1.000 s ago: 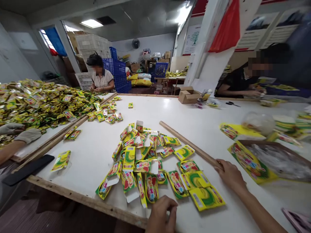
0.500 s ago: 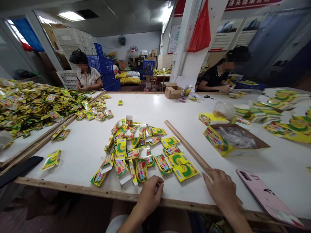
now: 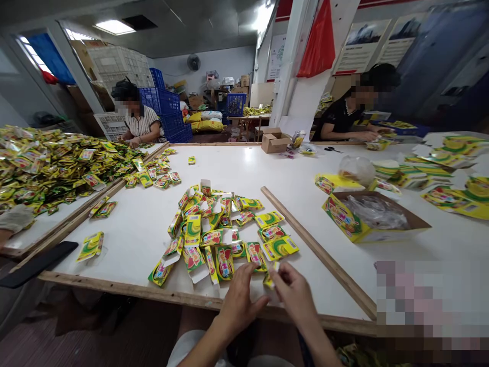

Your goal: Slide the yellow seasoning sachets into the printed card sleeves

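My right hand [image 3: 296, 294] pinches a small yellow-and-green candy box [image 3: 269, 281] near the table's front edge, and the fingers cover part of it. Left of it, my left hand [image 3: 240, 298] has its thumb apart from its fingers and holds nothing. Its fingertips are by a small box [image 3: 255, 254] printed with red fruit; whether they touch cannot be made out. Beyond both hands lies a loose heap of such small boxes [image 3: 193, 230], several with white end flaps open. One more yellow box [image 3: 280, 248] rests flat at the heap's right side.
A wooden strip [image 3: 305, 237] runs along the table [image 3: 237, 165] right of the heap. Farther right stands an open display box [image 3: 346, 221] holding clear plastic. Many small packets [image 3: 57, 163] are piled at left, behind a wooden divider [image 3: 82, 219]. Two co-workers sit across the table.
My right hand has left the wooden strip and moved left, and it now grips the yellow box that lay at the heap's front right. My left hand has opened and shifted slightly.
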`<state>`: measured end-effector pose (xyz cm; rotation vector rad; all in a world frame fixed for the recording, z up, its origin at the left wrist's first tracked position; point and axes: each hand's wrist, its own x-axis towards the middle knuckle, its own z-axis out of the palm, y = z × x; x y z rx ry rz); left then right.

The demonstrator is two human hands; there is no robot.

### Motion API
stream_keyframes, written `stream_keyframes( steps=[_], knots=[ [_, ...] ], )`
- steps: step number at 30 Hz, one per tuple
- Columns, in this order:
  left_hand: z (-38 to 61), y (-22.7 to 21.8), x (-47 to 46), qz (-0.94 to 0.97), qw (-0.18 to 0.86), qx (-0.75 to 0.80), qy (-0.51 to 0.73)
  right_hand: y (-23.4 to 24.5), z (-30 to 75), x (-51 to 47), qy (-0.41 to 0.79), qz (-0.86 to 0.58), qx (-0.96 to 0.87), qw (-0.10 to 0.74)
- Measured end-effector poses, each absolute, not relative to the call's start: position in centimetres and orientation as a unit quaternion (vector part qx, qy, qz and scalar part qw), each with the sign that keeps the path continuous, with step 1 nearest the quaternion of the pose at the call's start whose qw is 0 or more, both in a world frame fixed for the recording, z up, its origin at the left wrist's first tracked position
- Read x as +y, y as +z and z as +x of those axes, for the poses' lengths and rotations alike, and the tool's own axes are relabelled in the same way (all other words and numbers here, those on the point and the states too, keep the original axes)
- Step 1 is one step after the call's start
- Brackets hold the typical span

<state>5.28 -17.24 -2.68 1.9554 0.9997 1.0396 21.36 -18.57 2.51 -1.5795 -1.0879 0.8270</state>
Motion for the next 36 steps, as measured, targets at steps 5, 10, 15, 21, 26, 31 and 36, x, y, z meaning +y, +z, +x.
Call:
stream_keyframes(
  steps=[5, 10, 15, 21, 26, 31, 36],
  knots=[
    [5.2, -3.2, -17.3, 0.753, 0.363, 0.375, 0.401, 3.3, 17.0, -18.5, 0.439, -0.590, -0.396, 0.550],
    [5.5, -3.2, -17.2, 0.679, 0.421, 0.379, 0.467, 3.1, 17.5, -19.0, 0.479, -0.552, -0.382, 0.565],
    [5.4, -2.5, -16.9, 0.578, 0.496, 0.380, 0.525, 1.3, 18.8, -19.5, 0.290, -0.612, -0.464, 0.570],
    [4.9, -2.1, -15.9, 0.630, 0.502, 0.380, 0.454, -1.8, 19.7, -19.4, 0.353, -0.567, -0.516, 0.537],
    [5.0, -1.7, -15.3, 0.635, 0.498, 0.380, 0.452, -2.0, 20.3, -18.5, 0.349, -0.547, -0.563, 0.512],
    [5.4, -1.7, -15.1, 0.585, 0.538, 0.362, 0.487, -2.2, 20.2, -17.5, 0.299, -0.549, -0.549, 0.554],
    [5.4, -2.1, -15.0, 0.583, 0.548, 0.362, 0.478, -2.6, 19.9, -17.4, 0.305, -0.528, -0.530, 0.589]
  ],
)
